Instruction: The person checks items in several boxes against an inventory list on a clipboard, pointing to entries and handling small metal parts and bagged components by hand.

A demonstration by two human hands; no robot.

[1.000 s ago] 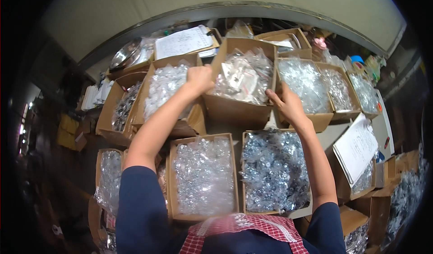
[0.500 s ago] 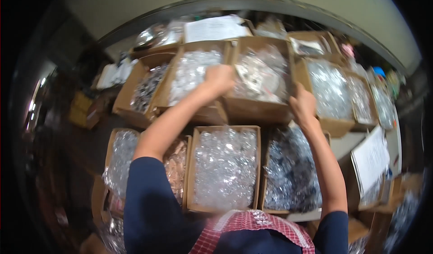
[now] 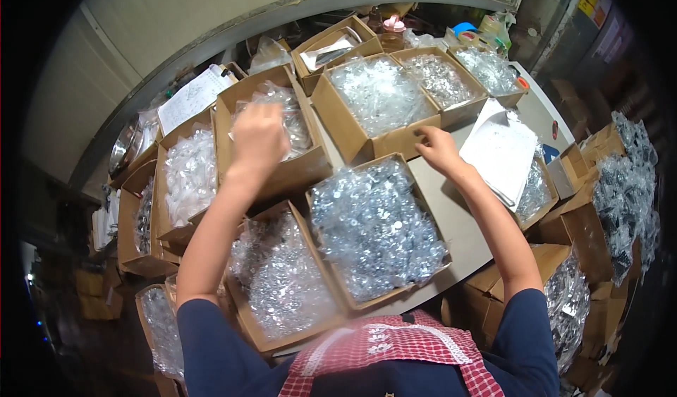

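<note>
My left hand, slightly blurred, is over a cardboard box of clear plastic bags. Its fingers are curled in, and whatever they may hold is hidden. My right hand hovers by the near corner of another cardboard box, filled with clear bags of small parts. Loosely bent, its fingers are apart with nothing seen in them. Nearer to me, between my forearms, stands a box heaped with bags of shiny metal parts.
Another box of bagged parts stands close to my body. White papers lie over a box at right. Papers also rest at the back left. Larger cartons with bags stand at far right. A wall rises behind the table.
My view has turned right, so the boxes appear shifted left. My right hand has come off the box edge it was touching. My left hand is now above the box of clear bags.
</note>
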